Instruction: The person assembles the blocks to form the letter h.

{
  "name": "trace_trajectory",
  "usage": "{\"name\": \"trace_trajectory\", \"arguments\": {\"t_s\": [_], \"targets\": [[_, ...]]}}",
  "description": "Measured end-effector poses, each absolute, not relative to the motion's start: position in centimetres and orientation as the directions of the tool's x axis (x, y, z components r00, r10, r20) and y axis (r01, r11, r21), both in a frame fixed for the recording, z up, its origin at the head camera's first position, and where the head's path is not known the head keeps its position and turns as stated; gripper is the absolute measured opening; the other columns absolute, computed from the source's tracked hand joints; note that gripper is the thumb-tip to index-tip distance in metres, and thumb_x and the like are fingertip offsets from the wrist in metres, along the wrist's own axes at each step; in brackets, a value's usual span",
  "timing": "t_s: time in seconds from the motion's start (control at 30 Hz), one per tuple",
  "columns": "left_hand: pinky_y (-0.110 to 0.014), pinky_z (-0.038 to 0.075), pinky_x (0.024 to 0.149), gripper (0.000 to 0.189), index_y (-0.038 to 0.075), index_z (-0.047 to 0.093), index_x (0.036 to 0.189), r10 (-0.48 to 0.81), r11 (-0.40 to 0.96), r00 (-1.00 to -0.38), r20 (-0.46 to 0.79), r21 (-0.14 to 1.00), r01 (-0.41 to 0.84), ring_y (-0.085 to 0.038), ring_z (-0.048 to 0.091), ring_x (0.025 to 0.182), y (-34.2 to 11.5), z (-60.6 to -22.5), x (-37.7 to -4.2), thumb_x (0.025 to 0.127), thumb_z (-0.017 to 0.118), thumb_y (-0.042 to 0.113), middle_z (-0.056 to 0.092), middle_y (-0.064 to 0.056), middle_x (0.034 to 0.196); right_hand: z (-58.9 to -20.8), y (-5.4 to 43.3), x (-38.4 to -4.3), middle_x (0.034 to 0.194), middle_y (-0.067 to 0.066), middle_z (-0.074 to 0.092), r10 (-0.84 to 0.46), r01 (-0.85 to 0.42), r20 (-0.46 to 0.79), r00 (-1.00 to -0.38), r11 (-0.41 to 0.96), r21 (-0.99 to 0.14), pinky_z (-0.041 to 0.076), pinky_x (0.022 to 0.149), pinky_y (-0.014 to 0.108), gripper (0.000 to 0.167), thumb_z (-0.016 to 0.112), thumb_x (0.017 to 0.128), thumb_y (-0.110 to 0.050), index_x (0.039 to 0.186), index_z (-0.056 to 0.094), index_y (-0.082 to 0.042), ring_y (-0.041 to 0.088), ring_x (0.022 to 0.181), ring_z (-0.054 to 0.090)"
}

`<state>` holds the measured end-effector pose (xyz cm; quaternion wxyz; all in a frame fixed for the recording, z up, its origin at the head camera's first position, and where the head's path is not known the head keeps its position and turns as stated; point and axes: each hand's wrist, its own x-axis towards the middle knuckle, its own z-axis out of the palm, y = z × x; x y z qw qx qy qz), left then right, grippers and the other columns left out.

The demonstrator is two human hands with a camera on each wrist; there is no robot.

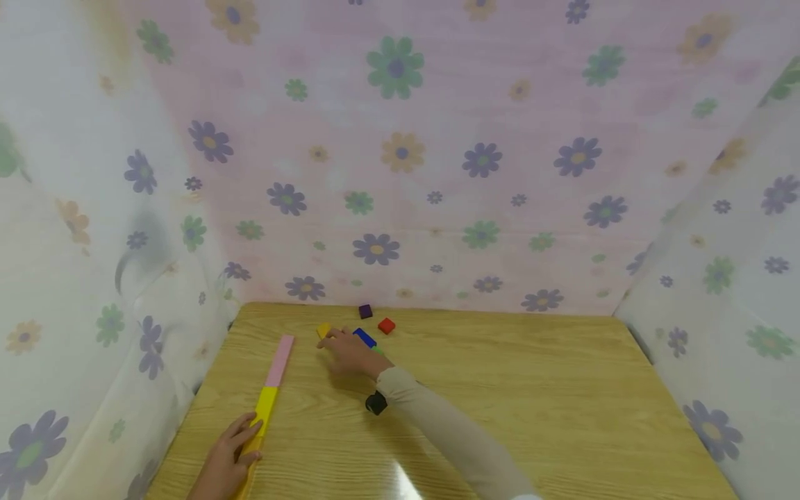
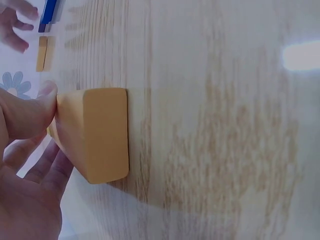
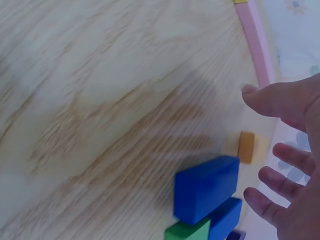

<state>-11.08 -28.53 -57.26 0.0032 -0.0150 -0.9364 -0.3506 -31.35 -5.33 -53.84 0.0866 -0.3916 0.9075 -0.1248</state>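
Note:
Pink (image 1: 279,361), yellow (image 1: 266,403) and orange (image 2: 105,135) blocks lie end to end in a straight row at the table's left side. My left hand (image 1: 225,458) holds the row near its close end, thumb on one side of the orange block and fingers on the other. My right hand (image 1: 356,355) reaches over the far blocks, fingers spread and holding nothing. A small orange block (image 3: 246,147) lies just past its fingertips. Close by it are a large blue block (image 3: 206,187), another blue block (image 3: 227,220) and a green block (image 3: 187,230), partly cut off.
A red block (image 1: 387,326) and a dark purple block (image 1: 365,311) lie near the back edge of the wooden table (image 1: 531,389). Flower-printed cloth (image 1: 437,160) hangs behind the table and along both sides.

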Motion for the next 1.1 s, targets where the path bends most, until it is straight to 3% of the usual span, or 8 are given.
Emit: {"name": "trace_trajectory", "arguments": {"t_s": [0.17,0.53,0.77,1.1], "targets": [[-0.05,0.046,0.088,0.05,-0.006,0.061,0.122,0.027,0.777,-0.998,0.051,0.627,0.053,-0.042,0.049,0.117,-28.5,-57.4,-11.0,0.075,0.075,-0.002,0.051,-0.022,0.132,-53.7,-3.7,-31.0,0.135,0.004,0.048,-0.745,-0.694,-0.059,-0.665,0.645,-0.319,0.041,0.084,0.031,0.051,0.068,0.082,-0.01,0.131,0.058,-0.019,0.022,0.109,0.043],[-0.049,0.048,0.084,0.051,-0.006,0.061,0.122,0.045,0.772,-0.995,0.094,0.629,0.094,-0.042,0.052,0.114,-28.6,-57.7,-11.0,0.074,0.077,-0.001,0.051,-0.023,0.131,-55.1,-1.0,-31.5,0.135,0.001,0.048,-0.74,-0.677,-0.159,-0.654,0.666,-0.312,0.041,0.095,0.032,0.054,0.066,0.079,-0.01,0.132,0.056,-0.02,0.022,0.119,0.044],[-0.047,0.046,0.089,0.054,-0.005,0.054,0.13,0.041,0.759,-0.999,-0.025,0.651,0.015,-0.047,0.041,0.124,-28.8,-57.3,-11.4,0.079,0.073,-0.001,0.043,-0.023,0.139,-54.6,-0.3,-31.0,0.143,0.004,0.042,-0.728,-0.65,-0.209,-0.653,0.681,-0.337,0.036,0.103,0.035,0.058,0.067,0.082,-0.011,0.137,0.05,-0.016,0.021,0.133,0.036],[-0.044,0.048,0.086,0.053,-0.007,0.056,0.127,0.046,0.761,-0.999,0.016,0.647,0.045,-0.047,0.044,0.121,-28.6,-57.4,-11.1,0.077,0.073,-0.004,0.046,-0.025,0.136,-54.4,0.8,-29.7,0.13,0.004,0.054,-0.735,-0.657,-0.095,-0.671,0.649,-0.383,0.043,0.095,0.03,0.054,0.074,0.082,-0.026,0.13,0.055,-0.01,0.017,0.119,0.05]]}}
